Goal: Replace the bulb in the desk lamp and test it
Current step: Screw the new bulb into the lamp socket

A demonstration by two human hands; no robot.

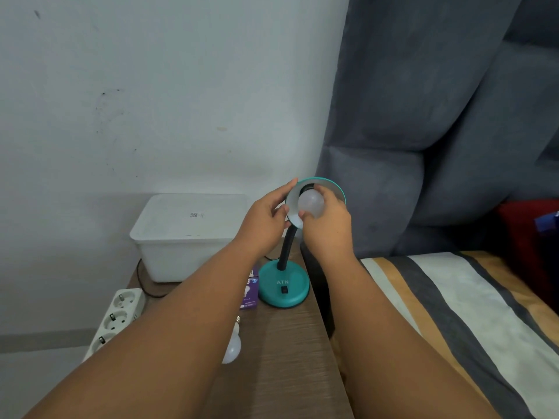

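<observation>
A teal desk lamp stands on the wooden table, its round base [284,288] marked ATN and carrying a black switch. The black gooseneck rises to the shade [332,184], which is tipped toward me. My left hand [269,219] grips the shade's left rim. A white bulb [311,202] sits in the mouth of the shade, and my right hand [328,225] has its fingers closed around it. A second white bulb [232,347] lies on the table near my left forearm. A purple bulb box [252,290] lies beside the base, partly hidden by my arm.
A white plastic box [184,234] stands at the back of the table [287,358] against the wall. A white power strip [116,316] lies at the table's left edge with a dark cord behind it. A bed with a striped cover [453,313] and grey headboard lies right.
</observation>
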